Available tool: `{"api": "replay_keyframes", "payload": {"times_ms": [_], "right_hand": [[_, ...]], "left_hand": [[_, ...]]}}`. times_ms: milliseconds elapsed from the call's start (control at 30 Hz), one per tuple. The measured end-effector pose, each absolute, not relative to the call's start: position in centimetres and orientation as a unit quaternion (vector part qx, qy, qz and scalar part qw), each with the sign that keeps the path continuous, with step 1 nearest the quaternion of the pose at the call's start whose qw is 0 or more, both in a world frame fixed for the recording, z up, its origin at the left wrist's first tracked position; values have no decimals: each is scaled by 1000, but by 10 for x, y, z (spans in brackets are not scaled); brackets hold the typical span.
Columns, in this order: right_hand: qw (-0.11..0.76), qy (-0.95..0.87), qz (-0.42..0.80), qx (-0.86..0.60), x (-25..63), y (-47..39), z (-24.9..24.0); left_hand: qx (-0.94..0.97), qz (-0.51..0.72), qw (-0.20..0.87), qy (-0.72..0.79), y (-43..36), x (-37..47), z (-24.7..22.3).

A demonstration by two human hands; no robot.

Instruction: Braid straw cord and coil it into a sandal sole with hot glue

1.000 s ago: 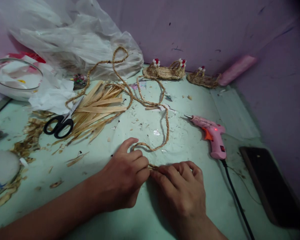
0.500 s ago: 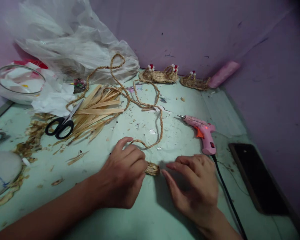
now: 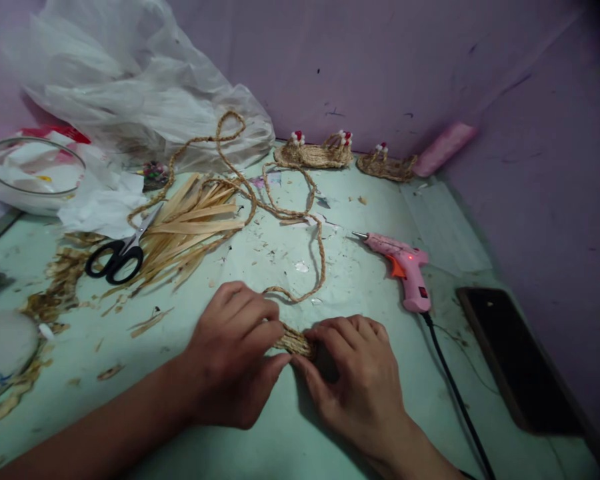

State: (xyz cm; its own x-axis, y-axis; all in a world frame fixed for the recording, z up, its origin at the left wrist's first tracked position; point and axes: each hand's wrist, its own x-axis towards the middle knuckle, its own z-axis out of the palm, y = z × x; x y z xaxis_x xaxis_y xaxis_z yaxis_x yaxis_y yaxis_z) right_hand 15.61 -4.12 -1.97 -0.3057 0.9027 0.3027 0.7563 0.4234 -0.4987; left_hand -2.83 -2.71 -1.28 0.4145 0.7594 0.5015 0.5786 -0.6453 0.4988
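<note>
A small coil of braided straw rope (image 3: 296,341) lies low over the table between my hands, partly covered by fingers. My left hand (image 3: 240,353) grips its left end, thumb toward the near side. On the opposite end, my right hand (image 3: 355,373) pinches the coil between thumb and fingers. From behind my left fingers a loose braided rope (image 3: 321,250) runs out and winds back across the table. To the right of it rests a pink glue gun (image 3: 400,263) with a lit red light, its nozzle pointing left.
Black-handled scissors (image 3: 123,253) lie beside dry straw strips (image 3: 190,227) on the left. At the back are small woven slippers (image 3: 313,157) with beads and a large plastic bag (image 3: 150,87). A phone (image 3: 515,360) and the gun's black cable (image 3: 455,387) are on the right.
My right hand has moved left and closed on the coil's right end. My left hand has shifted slightly left, still holding the coil. The view has moved a little.
</note>
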Motion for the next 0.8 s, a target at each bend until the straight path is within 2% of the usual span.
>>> {"api": "replay_keyframes", "payload": {"times_ms": [67,200,267,333,467,700,800], "right_hand": [[301,-784,139,-524,156,-42,-20],[371,-752,159,-521,151,-45,-18],[403,-738,156,-518,147,-47,-17],[425,-731,150,-512,143,-50,-15],[439,-745,158,-476,137,-54,-12],[449,-771,196,-408,131,-58,-10],[455,-767,153,-426,144,-50,-9]], "left_hand": [[770,384,188,473,-38,-29,-6],[550,248,552,576,-57,-24,1],[444,214,657,570,-59,-19,2],[390,245,682,568,-58,-15,1],[368,339,648,574,-54,-15,-2],[258,361,713,543,-46,-27,-6],[270,365,700,551,-42,-32,-7]]}}
